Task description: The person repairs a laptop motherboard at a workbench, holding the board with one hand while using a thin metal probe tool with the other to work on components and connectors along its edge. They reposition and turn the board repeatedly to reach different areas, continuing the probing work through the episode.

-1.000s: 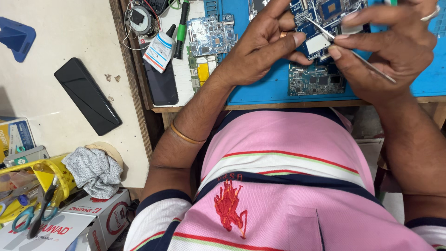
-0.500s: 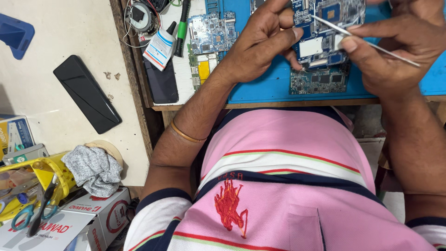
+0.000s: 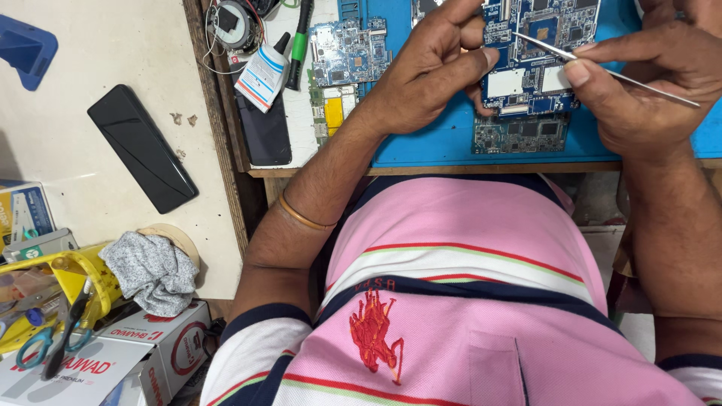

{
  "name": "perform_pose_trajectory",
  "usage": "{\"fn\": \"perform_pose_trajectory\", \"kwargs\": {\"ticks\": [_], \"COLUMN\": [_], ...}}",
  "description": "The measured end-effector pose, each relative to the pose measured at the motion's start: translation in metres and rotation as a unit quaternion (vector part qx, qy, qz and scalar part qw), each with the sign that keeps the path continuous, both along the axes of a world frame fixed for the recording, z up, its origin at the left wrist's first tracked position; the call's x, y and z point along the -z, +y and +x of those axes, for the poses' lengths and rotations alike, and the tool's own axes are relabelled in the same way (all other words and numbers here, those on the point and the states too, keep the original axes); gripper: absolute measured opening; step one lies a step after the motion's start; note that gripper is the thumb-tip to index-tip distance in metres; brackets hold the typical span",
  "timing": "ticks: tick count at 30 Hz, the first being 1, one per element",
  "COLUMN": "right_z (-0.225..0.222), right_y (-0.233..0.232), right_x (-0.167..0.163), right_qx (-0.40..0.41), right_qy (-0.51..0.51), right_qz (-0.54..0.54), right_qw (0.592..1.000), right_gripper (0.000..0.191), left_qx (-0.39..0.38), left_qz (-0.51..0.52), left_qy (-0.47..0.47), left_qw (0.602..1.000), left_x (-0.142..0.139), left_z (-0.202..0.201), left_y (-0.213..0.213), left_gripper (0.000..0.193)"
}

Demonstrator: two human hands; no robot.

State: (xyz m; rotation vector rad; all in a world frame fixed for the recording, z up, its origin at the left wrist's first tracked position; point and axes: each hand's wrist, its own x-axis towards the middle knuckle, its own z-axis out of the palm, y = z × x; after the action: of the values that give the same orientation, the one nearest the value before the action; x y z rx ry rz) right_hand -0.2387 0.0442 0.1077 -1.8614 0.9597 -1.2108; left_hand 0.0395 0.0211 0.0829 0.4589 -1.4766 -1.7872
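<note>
Looking down, I see my pink shirt (image 3: 466, 301) filling the bottom of the view. Above it is the counter (image 3: 301, 150), with a blue mat (image 3: 444, 143) on top. To the left is a pale floor (image 3: 98, 75), where a flat black phone (image 3: 143, 158) lies well apart from the counter. A grey cloth (image 3: 150, 271) sits near yellow boxes (image 3: 53, 278) and scissors (image 3: 53, 331) in the bottom left corner.

On the mat lies a blue board (image 3: 534, 53) full of tiny parts. A darker board (image 3: 519, 134) lies just below it. Another board (image 3: 350, 49) lies to the left, beside a dark phone (image 3: 263, 131) and a small glue tube (image 3: 262, 75).

My left hand (image 3: 429, 75) rests on the mat, and its fingers (image 3: 470, 64) press the left edge of the blue board. That grip is closed on the board's edge. My right hand (image 3: 647, 75) has its grip closed on a thin metal tool (image 3: 602, 68). The tool is tilted, and its tip touches the blue board near the top.
</note>
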Motion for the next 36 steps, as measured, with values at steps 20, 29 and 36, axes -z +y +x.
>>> {"fn": "perform_pose_trajectory", "kwargs": {"ticks": [20,29,36], "right_z": [-0.001,0.005,-0.003], "right_y": [0.005,0.008,0.008], "right_x": [0.004,-0.004,0.003], "right_qx": [0.006,0.031,0.007], "right_qy": [0.061,0.065,0.060], "right_qz": [-0.117,-0.062,-0.022], "right_qw": [0.991,0.995,0.998], "right_gripper": [0.017,0.016,0.013], "left_qx": [-0.005,-0.002,0.007], "left_qz": [0.021,0.016,-0.008], "left_qy": [0.024,0.035,0.028], "left_qw": [0.999,0.999,1.000], "left_x": [-0.002,0.002,-0.001], "left_z": [-0.003,-0.002,-0.001], "left_y": [0.005,0.006,0.003], "left_gripper": [0.048,0.049,0.049]}}
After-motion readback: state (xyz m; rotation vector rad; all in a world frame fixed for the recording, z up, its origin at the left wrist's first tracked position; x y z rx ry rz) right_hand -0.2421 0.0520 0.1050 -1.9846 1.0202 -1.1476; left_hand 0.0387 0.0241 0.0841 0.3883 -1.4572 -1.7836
